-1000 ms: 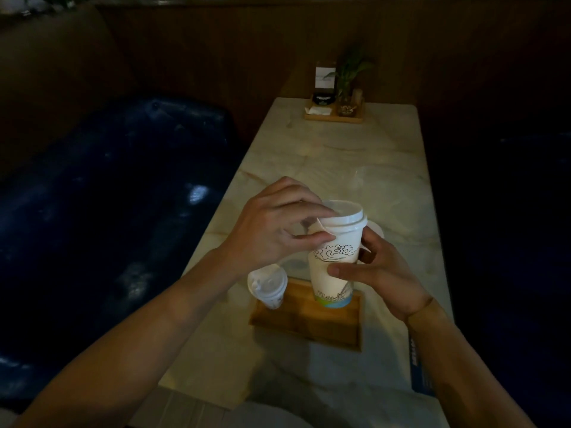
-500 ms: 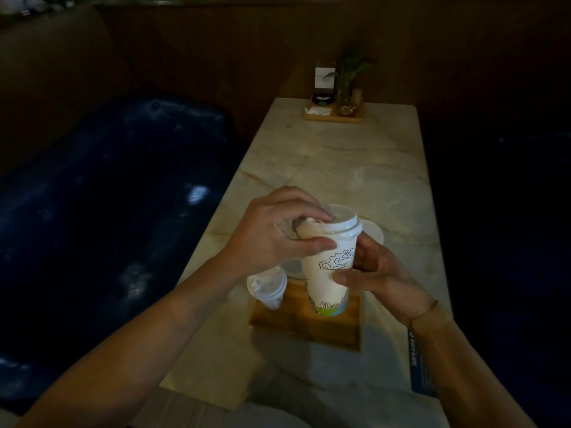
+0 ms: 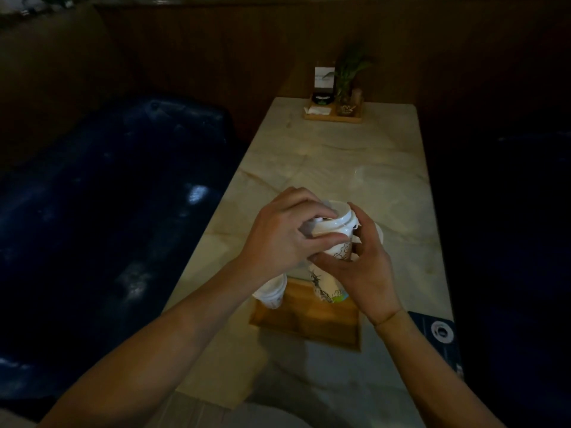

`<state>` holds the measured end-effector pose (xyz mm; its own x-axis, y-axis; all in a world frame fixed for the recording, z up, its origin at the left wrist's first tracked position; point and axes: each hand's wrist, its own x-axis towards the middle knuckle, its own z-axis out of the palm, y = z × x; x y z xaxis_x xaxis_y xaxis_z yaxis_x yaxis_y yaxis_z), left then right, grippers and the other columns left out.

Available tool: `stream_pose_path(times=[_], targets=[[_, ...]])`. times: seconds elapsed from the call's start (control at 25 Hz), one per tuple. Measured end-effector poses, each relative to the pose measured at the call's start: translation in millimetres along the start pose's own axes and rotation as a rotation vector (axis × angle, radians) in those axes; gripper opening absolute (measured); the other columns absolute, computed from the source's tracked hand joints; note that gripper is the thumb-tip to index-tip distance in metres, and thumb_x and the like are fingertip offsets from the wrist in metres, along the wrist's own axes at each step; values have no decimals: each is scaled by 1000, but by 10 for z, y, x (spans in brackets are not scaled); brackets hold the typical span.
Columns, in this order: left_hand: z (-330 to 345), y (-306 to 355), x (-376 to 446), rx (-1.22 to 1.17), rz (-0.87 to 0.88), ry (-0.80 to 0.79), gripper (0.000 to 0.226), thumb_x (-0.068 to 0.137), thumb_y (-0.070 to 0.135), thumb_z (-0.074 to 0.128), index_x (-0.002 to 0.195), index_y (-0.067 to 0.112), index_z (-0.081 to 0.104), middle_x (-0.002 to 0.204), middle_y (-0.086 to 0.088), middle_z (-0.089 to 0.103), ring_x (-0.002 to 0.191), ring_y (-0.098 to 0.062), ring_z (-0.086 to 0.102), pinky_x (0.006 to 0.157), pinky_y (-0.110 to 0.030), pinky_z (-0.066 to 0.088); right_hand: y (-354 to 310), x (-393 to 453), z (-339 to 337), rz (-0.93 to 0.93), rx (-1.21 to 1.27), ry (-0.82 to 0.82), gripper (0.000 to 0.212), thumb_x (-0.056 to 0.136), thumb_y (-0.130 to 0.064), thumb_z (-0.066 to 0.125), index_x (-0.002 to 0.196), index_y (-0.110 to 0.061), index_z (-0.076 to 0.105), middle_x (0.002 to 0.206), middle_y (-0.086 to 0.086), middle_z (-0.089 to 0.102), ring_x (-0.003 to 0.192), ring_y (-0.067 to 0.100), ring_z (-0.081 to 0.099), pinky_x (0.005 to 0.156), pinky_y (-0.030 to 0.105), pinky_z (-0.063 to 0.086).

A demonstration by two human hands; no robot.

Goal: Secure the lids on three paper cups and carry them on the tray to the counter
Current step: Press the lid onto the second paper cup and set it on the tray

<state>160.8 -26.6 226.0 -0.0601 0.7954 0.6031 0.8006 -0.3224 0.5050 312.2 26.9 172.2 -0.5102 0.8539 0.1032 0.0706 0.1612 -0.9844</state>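
Note:
A white paper cup (image 3: 329, 281) with a printed pattern is tilted above the wooden tray (image 3: 309, 319). A white plastic lid (image 3: 332, 225) sits on its rim. My left hand (image 3: 284, 239) grips the lid from the left, thumb under its edge and fingers over the top. My right hand (image 3: 363, 267) holds the cup's upper wall from the right. A second lidded cup (image 3: 270, 293) stands at the tray's left edge, partly hidden by my left wrist. Another white lid or cup (image 3: 378, 234) peeks out behind my right hand.
The tray lies on a long pale marble table (image 3: 340, 168). A small wooden stand (image 3: 333, 114) with a plant and a card is at the far end. Dark blue benches (image 3: 108, 227) flank both sides. A dark card (image 3: 440, 335) lies at the table's right edge.
The cup has tilted further to the left. My right hand has slid up from the cup's middle to just under the lid, while my left hand keeps its grip on the lid.

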Motion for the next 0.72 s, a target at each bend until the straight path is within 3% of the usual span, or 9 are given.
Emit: stream_pose_path(times=[0.12,0.2,0.44,0.72], targets=[[-82,-17,18,-47,-13,-39,39,69,32,85,99,9,77,94,-4,70,86,-7,61,77,-29,51,7,4,-58,9,90,-2,90,66,-22,89,143,-30,42,122,-8,68,103,5,69,78,24,59],[-139,-37,16,-131,-51,-80,40,68,28,87,104,13,76,97,0,71,87,-12,65,78,-31,53,13,-9,-98,15,123,-18,91,66,-21,89,143,-32,42,122,-7,67,104,7,69,78,24,59],[-280,-82,5,-375,-220,-212,33,73,21,84,104,25,75,98,18,73,95,-5,69,87,-17,52,55,-96,-144,20,137,-74,85,70,-15,85,133,-52,41,121,-5,68,106,11,68,79,27,61],[-351,-46,76,-383,-226,-282,19,81,13,76,99,19,75,93,21,73,92,-2,69,84,-14,52,39,-127,-146,22,149,-89,80,63,-34,84,126,-57,42,121,-4,69,107,13,69,83,36,61]])
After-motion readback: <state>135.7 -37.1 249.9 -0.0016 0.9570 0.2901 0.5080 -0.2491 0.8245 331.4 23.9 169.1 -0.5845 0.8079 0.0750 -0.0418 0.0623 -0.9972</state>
